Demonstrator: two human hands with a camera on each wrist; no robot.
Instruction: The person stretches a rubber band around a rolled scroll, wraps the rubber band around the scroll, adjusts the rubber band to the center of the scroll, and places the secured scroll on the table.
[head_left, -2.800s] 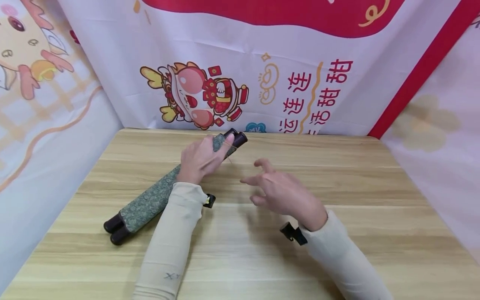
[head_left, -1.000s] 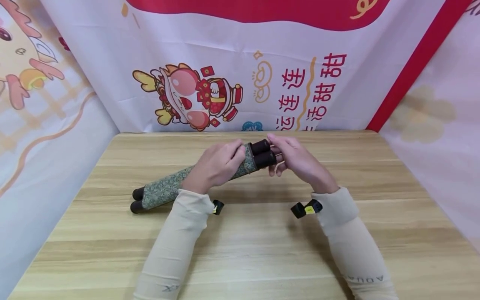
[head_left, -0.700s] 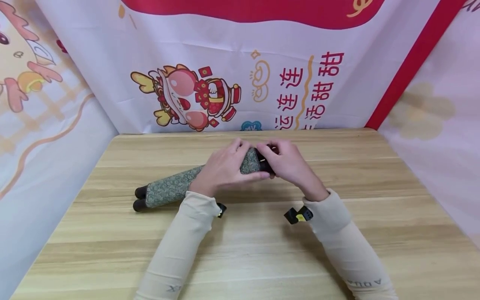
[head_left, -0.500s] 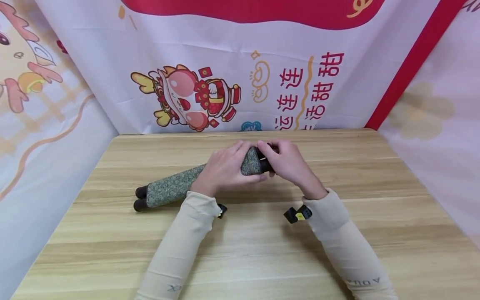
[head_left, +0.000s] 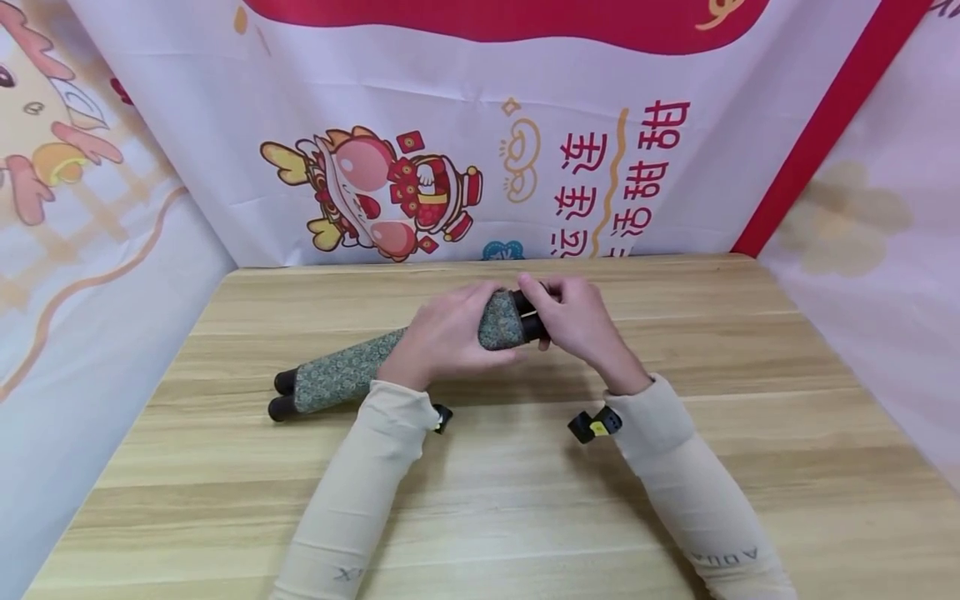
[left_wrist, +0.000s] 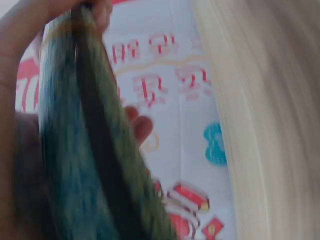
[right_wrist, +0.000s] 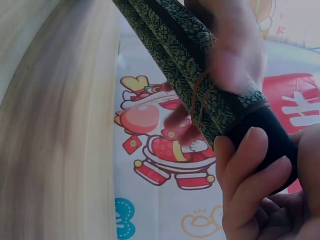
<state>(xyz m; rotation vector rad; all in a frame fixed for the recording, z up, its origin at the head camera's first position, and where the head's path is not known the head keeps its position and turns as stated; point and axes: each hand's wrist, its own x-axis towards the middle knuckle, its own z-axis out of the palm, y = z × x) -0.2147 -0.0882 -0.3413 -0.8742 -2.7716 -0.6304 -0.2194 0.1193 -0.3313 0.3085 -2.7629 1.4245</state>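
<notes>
A rolled scroll in green patterned brocade lies slantwise, its dark roller knobs showing at the left end. My left hand grips it from above near its right end. The right hand holds the dark knobs there, and its curled fingers show around one dark knob in the right wrist view. A thin brown elastic band loops around the brocade close to that end. In the left wrist view a dark gap runs along the scroll between its two rolls.
The wood-grain table spreads under both forearms. Behind its far edge hangs a white cloth with red lettering and a cartoon dragon. Printed cloth walls also stand at the left and right.
Since the earliest frame, the scroll has swung more level and shifted right. My right hand has come from open air onto its right-end knobs. Over the last half second both hands moved only slightly.
</notes>
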